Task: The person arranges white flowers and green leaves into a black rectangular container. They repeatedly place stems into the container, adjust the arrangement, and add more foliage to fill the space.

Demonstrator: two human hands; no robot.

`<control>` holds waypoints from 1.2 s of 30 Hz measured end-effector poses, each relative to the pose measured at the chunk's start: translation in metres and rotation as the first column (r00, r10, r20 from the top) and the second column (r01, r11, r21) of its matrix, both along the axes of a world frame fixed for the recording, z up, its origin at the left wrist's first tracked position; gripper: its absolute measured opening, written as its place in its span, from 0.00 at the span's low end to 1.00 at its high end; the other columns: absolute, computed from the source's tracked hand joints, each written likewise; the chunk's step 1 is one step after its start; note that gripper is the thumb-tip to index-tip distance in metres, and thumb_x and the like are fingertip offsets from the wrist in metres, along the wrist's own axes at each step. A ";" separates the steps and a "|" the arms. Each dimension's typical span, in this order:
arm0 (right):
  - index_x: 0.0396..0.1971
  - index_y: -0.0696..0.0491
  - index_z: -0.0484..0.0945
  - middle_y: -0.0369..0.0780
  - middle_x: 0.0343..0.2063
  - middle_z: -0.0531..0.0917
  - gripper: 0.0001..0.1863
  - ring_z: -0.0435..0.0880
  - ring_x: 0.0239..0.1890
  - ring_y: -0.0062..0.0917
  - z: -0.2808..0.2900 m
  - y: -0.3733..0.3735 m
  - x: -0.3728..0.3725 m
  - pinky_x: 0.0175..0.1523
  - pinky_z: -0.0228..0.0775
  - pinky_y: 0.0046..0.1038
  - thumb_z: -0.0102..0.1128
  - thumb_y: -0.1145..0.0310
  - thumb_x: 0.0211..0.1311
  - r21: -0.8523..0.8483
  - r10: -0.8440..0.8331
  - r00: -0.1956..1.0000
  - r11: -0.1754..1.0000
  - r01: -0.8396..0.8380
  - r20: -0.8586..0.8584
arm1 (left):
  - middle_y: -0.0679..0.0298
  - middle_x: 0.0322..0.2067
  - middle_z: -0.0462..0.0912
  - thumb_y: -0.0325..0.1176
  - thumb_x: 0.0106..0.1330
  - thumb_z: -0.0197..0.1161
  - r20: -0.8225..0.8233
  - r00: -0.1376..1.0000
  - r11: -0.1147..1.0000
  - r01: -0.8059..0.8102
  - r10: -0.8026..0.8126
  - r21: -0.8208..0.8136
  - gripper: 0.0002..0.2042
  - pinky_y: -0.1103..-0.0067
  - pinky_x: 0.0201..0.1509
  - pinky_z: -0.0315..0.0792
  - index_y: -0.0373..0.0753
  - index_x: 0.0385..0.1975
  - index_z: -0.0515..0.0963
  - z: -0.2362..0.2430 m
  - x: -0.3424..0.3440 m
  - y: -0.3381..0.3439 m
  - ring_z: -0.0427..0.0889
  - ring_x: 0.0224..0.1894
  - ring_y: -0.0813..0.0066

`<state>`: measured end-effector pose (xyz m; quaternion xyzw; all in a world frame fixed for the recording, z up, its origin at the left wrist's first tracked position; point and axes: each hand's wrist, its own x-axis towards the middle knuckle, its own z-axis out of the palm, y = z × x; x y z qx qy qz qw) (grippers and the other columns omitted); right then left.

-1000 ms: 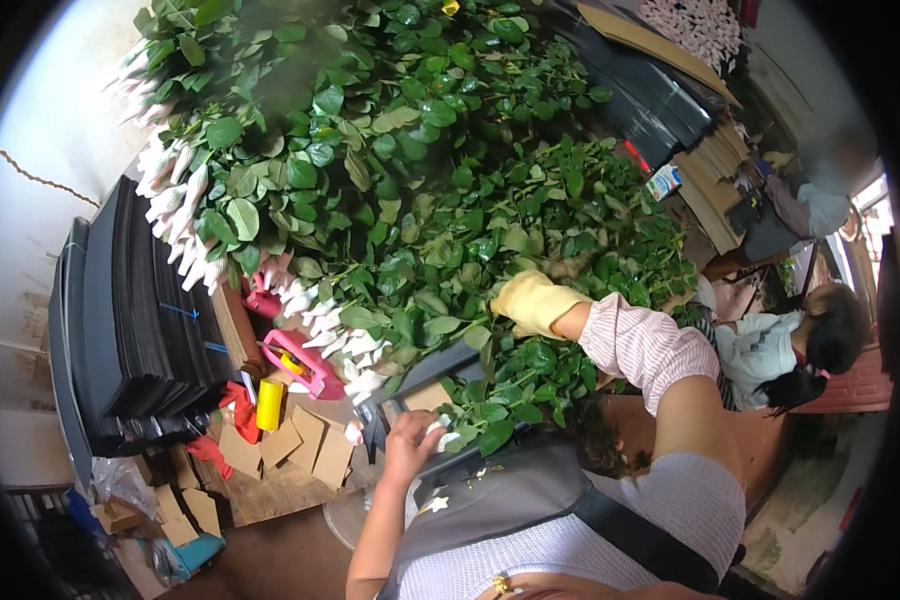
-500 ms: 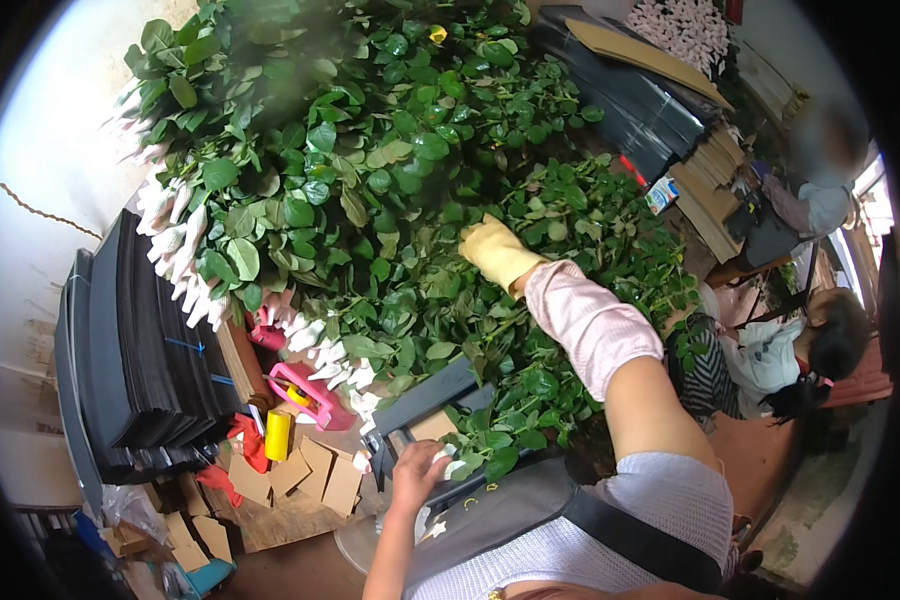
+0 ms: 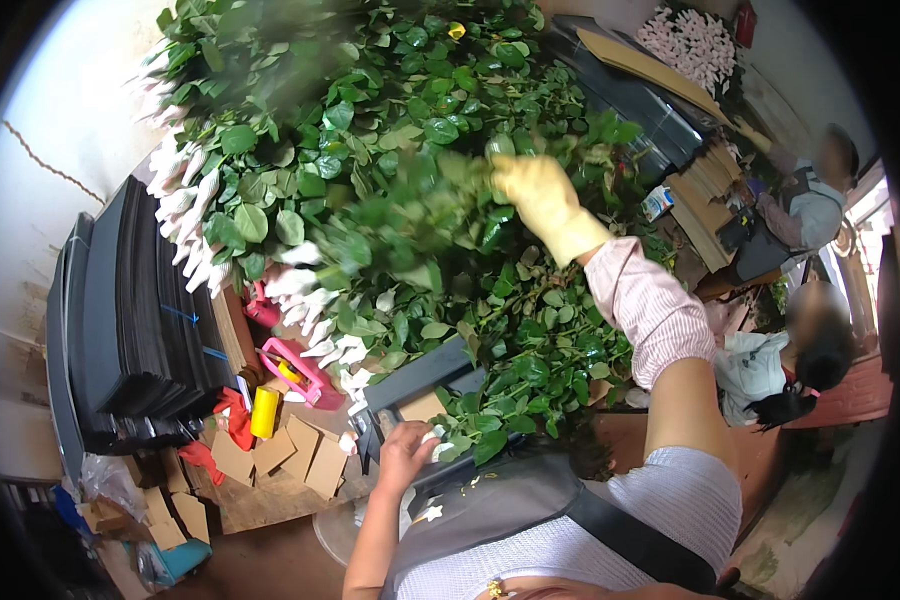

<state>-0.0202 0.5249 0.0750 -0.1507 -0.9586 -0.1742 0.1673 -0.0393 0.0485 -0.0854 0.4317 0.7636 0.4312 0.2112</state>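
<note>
Long leafy rose stems (image 3: 440, 130) cover the work surface, their heads in white net sleeves (image 3: 185, 200) pointing left. My right hand (image 3: 538, 192), in a yellow rubber glove, is closed on a leafy rose stem (image 3: 400, 210), blurred by motion above the pile. Low in front of me, my bare left hand (image 3: 406, 455) has curled fingers around a small white-wrapped flower head (image 3: 438, 442). Leaves spread to the right of it. Just beyond that hand sits a dark grey tray-like frame (image 3: 420, 375) with cardboard inside.
Cut cardboard pieces (image 3: 300, 450), a yellow roll (image 3: 264, 412) and a pink tape dispenser (image 3: 305, 375) lie at left. Tall stacks of black sheets (image 3: 140, 330) stand beyond them. Two people (image 3: 810, 215) (image 3: 770, 370) are at the right, near stacked cardboard (image 3: 705, 215).
My gloved right hand has risen away from me and to the right, with a leafy stem moving in it. My left hand stays almost in place. The view has shifted slightly.
</note>
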 end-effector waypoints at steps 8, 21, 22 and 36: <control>0.38 0.48 0.87 0.38 0.34 0.87 0.09 0.88 0.39 0.35 -0.037 -0.053 0.010 0.41 0.82 0.38 0.63 0.66 0.59 -0.238 0.117 0.982 0.968 -0.080 0.146 | 0.60 0.41 0.85 0.33 0.57 0.75 -0.116 0.992 0.999 0.038 -0.041 -0.032 0.11 0.69 0.49 0.78 0.38 0.38 0.86 0.005 -0.008 -0.001 0.84 0.44 0.59; 0.32 0.52 0.83 0.43 0.53 0.83 0.07 0.81 0.58 0.36 0.012 -0.094 -0.031 0.70 0.66 0.39 0.61 0.77 0.53 -0.269 0.276 0.879 0.879 -0.395 -0.388 | 0.57 0.41 0.82 0.28 0.61 0.72 0.020 0.999 0.999 0.029 -0.028 -0.032 0.09 0.71 0.49 0.77 0.36 0.40 0.85 0.002 -0.003 0.003 0.83 0.44 0.58; 0.35 0.55 0.82 0.44 0.52 0.84 0.10 0.82 0.55 0.39 0.014 -0.085 -0.028 0.66 0.72 0.38 0.62 0.81 0.50 -0.218 0.339 0.850 0.867 -0.449 -0.404 | 0.57 0.40 0.82 0.27 0.62 0.71 0.045 0.999 0.999 0.022 -0.020 -0.041 0.08 0.71 0.49 0.77 0.36 0.39 0.86 0.003 -0.003 0.006 0.83 0.44 0.59; 0.29 0.55 0.82 0.48 0.35 0.87 0.11 0.87 0.36 0.44 0.048 -0.034 0.054 0.40 0.81 0.39 0.56 0.82 0.44 -0.143 0.480 0.792 0.814 -0.563 -0.378 | 0.59 0.38 0.82 0.28 0.62 0.73 0.152 0.988 1.000 -0.024 0.022 0.010 0.08 0.76 0.44 0.77 0.34 0.39 0.87 -0.009 -0.002 0.003 0.83 0.40 0.68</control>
